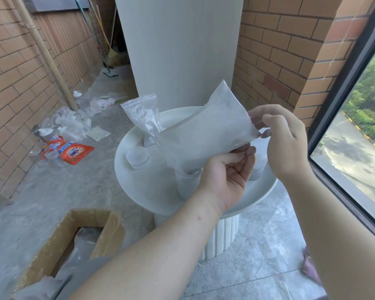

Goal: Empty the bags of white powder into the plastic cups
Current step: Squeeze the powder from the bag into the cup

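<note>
A clear bag of white powder (206, 131) is tilted, its low end resting in the mouth of a plastic cup (187, 182) on the round white table (143, 191). My left hand (227, 176) holds the bag from underneath. My right hand (284, 137) pinches its raised right edge. A second zip bag (142, 115) with a red seal strip stands behind it. Another plastic cup (137, 158) sits on the table's left side, and one more cup (257, 167) shows behind my left hand.
An open cardboard box (74, 239) stands on the floor at the lower left. Plastic wrappers, a jar and an orange detergent pack (74, 152) litter the floor by the brick wall. A white pillar rises behind the table; a window runs along the right.
</note>
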A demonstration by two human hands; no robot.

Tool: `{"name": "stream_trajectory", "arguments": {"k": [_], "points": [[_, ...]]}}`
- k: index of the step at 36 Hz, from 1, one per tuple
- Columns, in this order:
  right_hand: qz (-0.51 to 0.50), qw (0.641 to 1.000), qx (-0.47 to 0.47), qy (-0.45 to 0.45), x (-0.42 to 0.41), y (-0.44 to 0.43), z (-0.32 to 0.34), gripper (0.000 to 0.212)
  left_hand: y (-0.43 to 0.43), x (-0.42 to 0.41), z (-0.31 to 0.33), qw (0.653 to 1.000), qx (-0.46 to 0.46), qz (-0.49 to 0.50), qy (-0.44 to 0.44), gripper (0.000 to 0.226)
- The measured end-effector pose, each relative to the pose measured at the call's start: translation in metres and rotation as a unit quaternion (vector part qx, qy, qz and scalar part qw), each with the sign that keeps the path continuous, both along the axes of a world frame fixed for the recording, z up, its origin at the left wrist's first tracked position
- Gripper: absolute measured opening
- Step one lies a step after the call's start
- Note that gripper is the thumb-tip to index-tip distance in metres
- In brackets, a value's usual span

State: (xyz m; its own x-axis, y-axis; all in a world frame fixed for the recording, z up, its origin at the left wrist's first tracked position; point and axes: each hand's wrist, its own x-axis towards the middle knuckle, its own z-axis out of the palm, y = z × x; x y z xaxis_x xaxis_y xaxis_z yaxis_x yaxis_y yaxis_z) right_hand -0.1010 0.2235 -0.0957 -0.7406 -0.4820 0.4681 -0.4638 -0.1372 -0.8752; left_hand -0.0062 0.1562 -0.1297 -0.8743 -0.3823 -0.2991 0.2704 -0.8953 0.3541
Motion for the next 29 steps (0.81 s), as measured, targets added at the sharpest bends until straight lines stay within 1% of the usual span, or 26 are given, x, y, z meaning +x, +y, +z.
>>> {"name": "stream_trajectory", "arguments": {"k": [3,8,16,22,29], "points": [[-0.01,1.0,0.006,0.006,0.0,0.001,-0.004,0.031,-0.001,0.0,0.0,1.0,0.001,0.003,-0.002,0.024],[-0.042,0.997,0.028,0.056,0.0,0.001,-0.009,0.027,-0.001,-0.001,0.001,1.0,-0.003,0.006,-0.001,0.025],[-0.069,0.994,0.029,0.084,-0.003,0.0,-0.02,0.026,0.0,0.0,0.003,1.0,-0.005,0.012,-0.002,0.023],[-0.077,0.988,0.04,0.131,-0.005,0.001,-0.021,0.018,0.0,0.0,0.004,1.0,-0.01,0.013,0.0,0.025],[-0.079,0.983,0.029,0.161,-0.004,0.001,-0.023,0.015,-0.001,-0.001,0.004,1.0,-0.009,0.01,0.008,0.028]]}}
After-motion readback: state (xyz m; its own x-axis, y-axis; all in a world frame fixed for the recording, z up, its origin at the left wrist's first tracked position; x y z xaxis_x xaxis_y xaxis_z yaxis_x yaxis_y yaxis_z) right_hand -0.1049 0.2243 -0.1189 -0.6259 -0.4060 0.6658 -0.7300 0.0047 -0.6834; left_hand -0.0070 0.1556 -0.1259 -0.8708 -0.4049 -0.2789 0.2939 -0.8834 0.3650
